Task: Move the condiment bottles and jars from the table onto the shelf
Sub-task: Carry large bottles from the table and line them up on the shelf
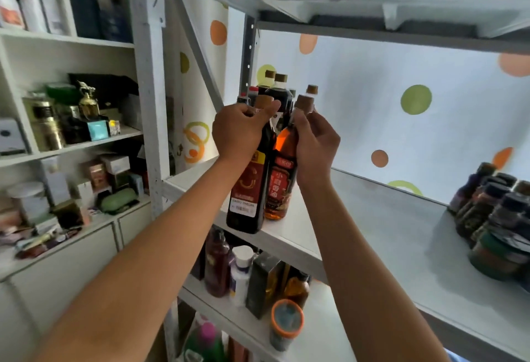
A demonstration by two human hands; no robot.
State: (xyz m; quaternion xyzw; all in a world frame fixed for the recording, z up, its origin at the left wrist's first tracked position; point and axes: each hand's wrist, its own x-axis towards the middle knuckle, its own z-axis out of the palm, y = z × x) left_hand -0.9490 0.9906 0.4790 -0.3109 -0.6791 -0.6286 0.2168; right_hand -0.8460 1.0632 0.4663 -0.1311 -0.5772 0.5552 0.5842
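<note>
Currently left hand (239,129) gripping dark vinegar bottle (250,183) neck, right hand (315,143) gripping amber oil bottle (279,178) neck, both bottles touching, at shelf (372,218) front edge, more bottles (275,89) at 12 o'clock behind, jars (496,218) at 3 o'clock.

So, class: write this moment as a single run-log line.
left hand: grips dark vinegar bottle neck | right hand: grips amber oil bottle neck | both bottles at shelf front edge

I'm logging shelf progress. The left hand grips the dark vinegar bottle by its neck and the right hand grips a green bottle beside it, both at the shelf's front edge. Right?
Not quite. In the head view the right hand grips an amber bottle, not a green one. The rest holds: the left hand grips the vinegar bottle by its neck at the shelf edge.
</note>
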